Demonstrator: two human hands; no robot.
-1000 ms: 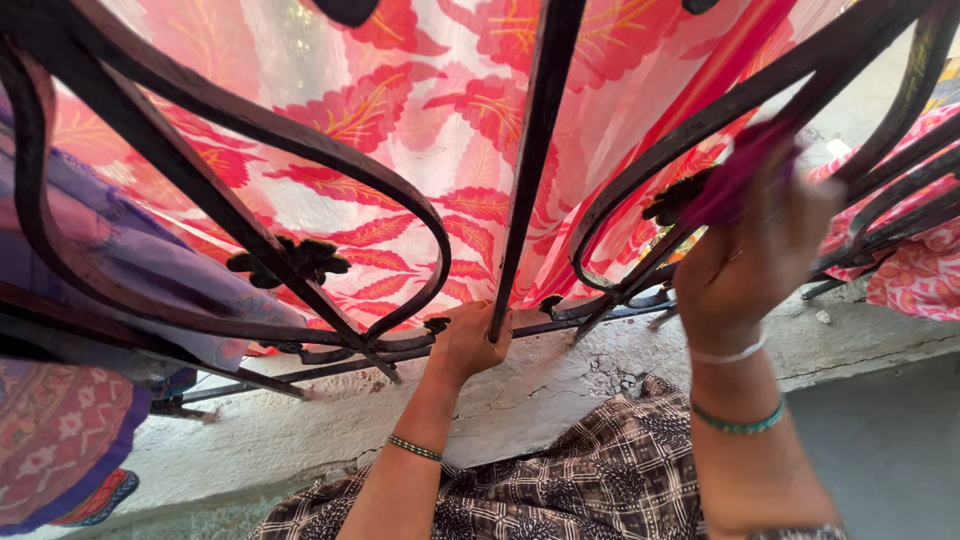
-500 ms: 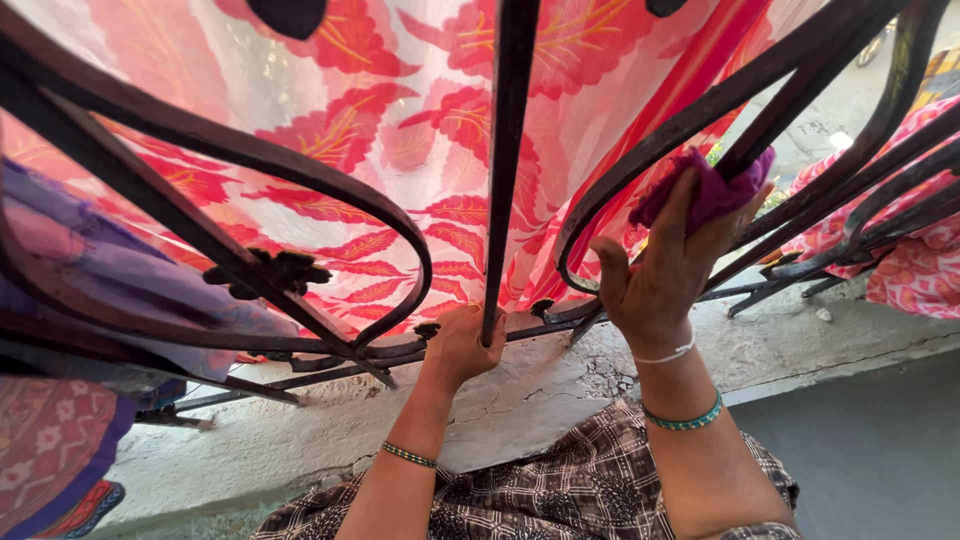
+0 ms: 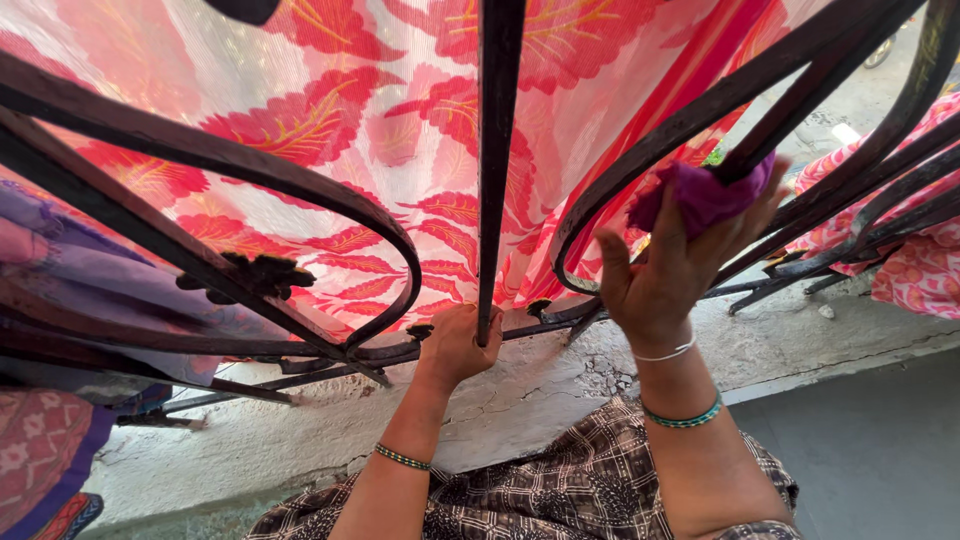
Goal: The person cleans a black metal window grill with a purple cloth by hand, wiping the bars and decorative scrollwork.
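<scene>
Left hand (image 3: 455, 345) grips the iron railing's (image 3: 300, 185) bottom bar; right hand (image 3: 665, 270) presses a purple rag (image 3: 700, 195) (bunched up) on a curved bar at 2 o'clock.

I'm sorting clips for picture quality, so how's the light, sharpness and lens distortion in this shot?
Head view: daylight glows through the red leaf-print cloth, leaving the iron grille near-silhouette; the right hand on the purple rag and the left hand are sharp; wide-lens bowing toward the edges.

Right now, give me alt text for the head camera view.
The right hand presses a purple cloth against a curved bar of a dark iron railing, while the left hand grips the upright bar's base. Red leaf-patterned fabric hangs behind.
</scene>
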